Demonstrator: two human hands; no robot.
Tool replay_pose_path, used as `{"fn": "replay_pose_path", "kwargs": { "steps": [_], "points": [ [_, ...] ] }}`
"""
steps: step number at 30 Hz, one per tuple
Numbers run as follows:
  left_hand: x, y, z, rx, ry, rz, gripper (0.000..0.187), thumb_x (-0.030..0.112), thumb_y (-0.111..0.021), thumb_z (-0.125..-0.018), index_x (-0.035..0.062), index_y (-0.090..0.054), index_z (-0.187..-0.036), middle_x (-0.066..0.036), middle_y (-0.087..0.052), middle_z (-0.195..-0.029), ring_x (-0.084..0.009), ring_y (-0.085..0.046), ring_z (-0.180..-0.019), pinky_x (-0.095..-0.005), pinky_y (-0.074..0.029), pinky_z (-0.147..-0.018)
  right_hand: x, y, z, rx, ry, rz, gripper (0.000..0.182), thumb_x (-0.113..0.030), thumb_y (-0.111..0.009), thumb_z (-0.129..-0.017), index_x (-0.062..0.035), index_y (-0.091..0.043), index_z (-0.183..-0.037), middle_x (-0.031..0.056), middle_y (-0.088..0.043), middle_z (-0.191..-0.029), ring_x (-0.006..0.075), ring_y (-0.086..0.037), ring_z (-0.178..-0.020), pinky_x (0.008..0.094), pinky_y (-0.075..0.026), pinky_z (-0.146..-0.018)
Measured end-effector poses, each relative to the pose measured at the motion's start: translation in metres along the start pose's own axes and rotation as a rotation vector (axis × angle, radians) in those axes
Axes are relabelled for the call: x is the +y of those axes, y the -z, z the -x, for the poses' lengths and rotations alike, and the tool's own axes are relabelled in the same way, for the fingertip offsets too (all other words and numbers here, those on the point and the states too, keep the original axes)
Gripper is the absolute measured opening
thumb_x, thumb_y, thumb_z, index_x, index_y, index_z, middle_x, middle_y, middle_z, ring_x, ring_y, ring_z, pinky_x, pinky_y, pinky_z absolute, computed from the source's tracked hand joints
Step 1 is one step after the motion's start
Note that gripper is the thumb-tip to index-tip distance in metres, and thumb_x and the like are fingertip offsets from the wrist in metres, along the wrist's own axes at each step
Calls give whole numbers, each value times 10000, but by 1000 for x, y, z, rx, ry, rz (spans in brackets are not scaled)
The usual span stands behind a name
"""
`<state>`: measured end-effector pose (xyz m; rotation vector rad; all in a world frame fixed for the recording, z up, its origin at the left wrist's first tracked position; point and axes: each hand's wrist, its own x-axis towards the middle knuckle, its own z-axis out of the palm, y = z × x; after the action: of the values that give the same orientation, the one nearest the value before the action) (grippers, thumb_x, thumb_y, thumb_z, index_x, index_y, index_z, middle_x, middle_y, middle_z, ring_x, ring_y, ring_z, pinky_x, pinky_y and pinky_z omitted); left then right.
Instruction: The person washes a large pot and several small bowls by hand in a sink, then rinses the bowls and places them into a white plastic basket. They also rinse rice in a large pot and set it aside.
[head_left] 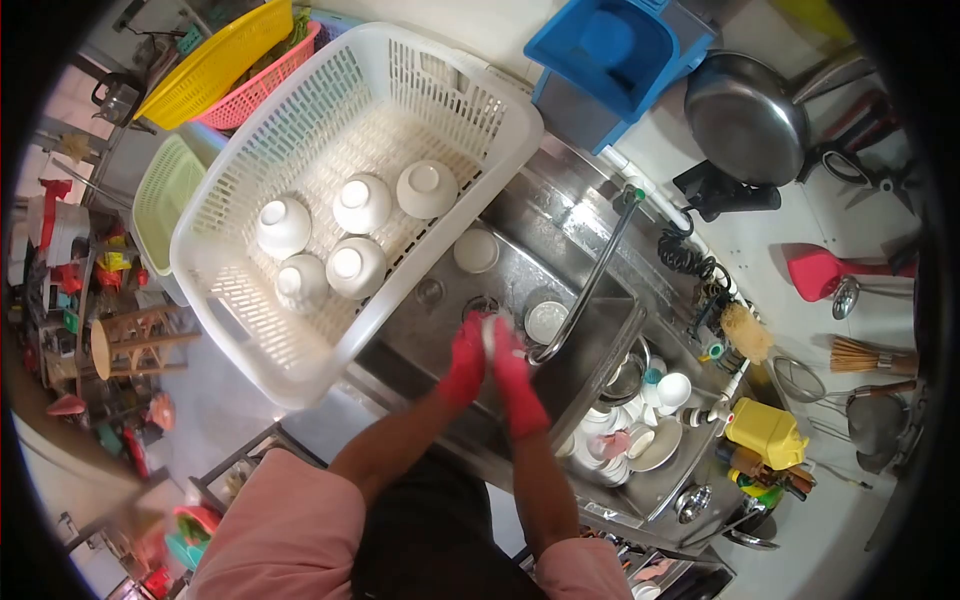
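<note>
Over the left sink basin, my left hand (465,362) and my right hand (518,385), both in red gloves, close around a white bowl (489,336). The bowl is tilted on edge, partly hidden by the gloves and slightly blurred. Beside my right hand the metal faucet spout (585,300) hangs over the basin. In the same basin sit a white bowl (547,322) under the spout and another white bowl (476,250) farther back. Upside down in the large white plastic basket (300,375) rest several white bowls (361,204).
The right basin (655,497) holds stacked plates, bowls and a pot. A yellow jug (765,432) stands on its right edge. A blue plastic bin (610,55) is behind the sink. A pan (745,118) and utensils hang on the wall. Yellow and pink baskets lie back left.
</note>
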<state>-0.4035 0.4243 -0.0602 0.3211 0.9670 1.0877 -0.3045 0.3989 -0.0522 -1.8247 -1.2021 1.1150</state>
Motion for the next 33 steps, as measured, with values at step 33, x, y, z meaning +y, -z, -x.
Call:
{"fn": "replay_pose_path", "kwargs": {
  "steps": [33],
  "points": [
    [31,-5,10,-565,-290,-1490,445,229,-769,-768,68,-633,-1160,-153,-678,-1138,-284,-658,-1048,-399,-519,-917,-33,6,5,-238,-8,366,566,-510,-348,-1003,-94,-521,-1346,233,-635,-1230,459,-559,-1186,497,-406,-1046]
  ]
}}
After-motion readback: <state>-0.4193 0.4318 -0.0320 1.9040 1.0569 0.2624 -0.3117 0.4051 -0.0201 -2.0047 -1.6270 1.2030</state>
